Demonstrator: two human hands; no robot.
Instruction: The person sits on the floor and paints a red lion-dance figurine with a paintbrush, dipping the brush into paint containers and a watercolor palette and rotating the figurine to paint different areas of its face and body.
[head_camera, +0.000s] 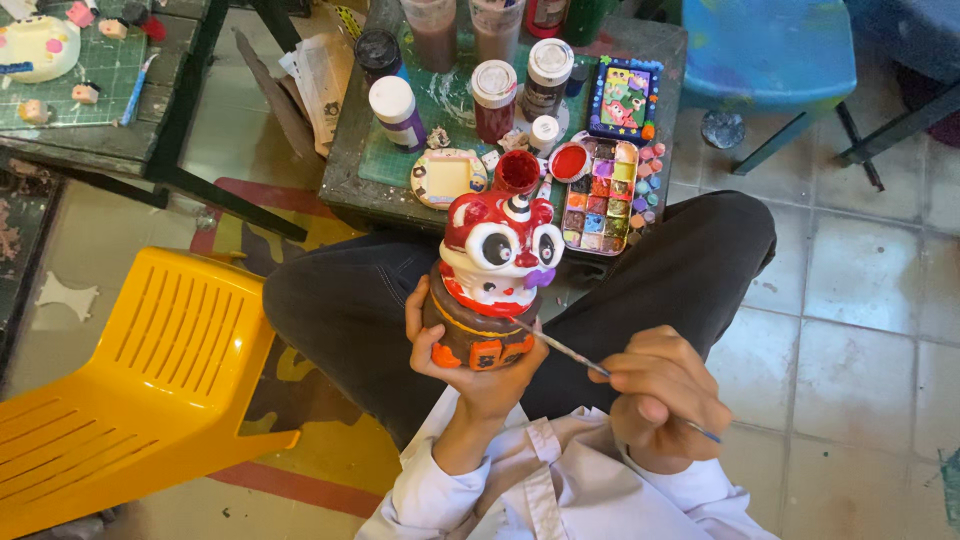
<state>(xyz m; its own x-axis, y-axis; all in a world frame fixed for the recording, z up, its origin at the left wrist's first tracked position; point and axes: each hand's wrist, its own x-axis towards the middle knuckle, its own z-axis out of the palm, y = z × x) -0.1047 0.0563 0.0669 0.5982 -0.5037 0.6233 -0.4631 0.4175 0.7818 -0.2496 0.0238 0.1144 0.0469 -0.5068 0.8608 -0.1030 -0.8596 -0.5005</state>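
Observation:
My left hand (470, 365) grips the brown base of a painted ceramic figure (492, 275) with a red head, big white eyes and a small striped horn, held over my lap. My right hand (662, 395) holds a thin paintbrush (575, 356); its tip touches the figure's lower right side, near the red collar. Both sleeves are white.
A small dark table (360, 170) ahead carries a paint palette (600, 195), an open red paint jar (517, 170), several capped paint bottles (398, 112) and small painted pieces. A yellow plastic chair (130, 380) stands at my left, a blue stool (770, 55) at the far right, another table (90, 90) at the upper left.

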